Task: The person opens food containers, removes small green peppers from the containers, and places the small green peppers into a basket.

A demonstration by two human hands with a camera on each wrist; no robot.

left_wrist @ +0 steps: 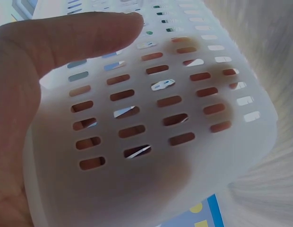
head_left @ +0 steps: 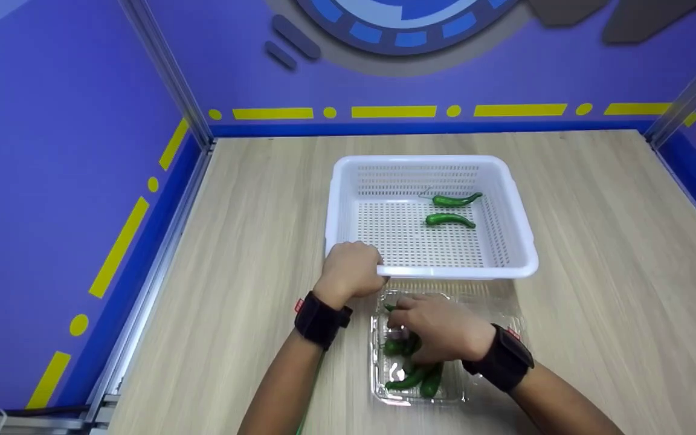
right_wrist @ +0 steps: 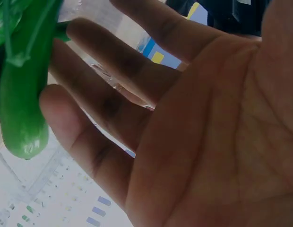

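My left hand [head_left: 351,269] grips the front left corner of a white perforated plastic basket [head_left: 457,273]. In the left wrist view the thumb lies over the slotted wall, while the fingers show through the slots behind it. My right hand [head_left: 438,326] reaches into a clear plastic box [head_left: 374,362] holding several green chili peppers [head_left: 405,382]. In the right wrist view its fingers are loosely extended, with fingertips beside a smooth green pepper [right_wrist: 23,99]; no grip on it shows. Two more green peppers, one curved [head_left: 451,220] and one behind it [head_left: 455,200], lie inside the basket.
The box stands on the wood-patterned table [head_left: 245,241], directly in front of the basket. What looks like its clear lid [head_left: 493,308] extends to the right under the right wrist. Blue panels [head_left: 263,90] border the table at the back and sides.
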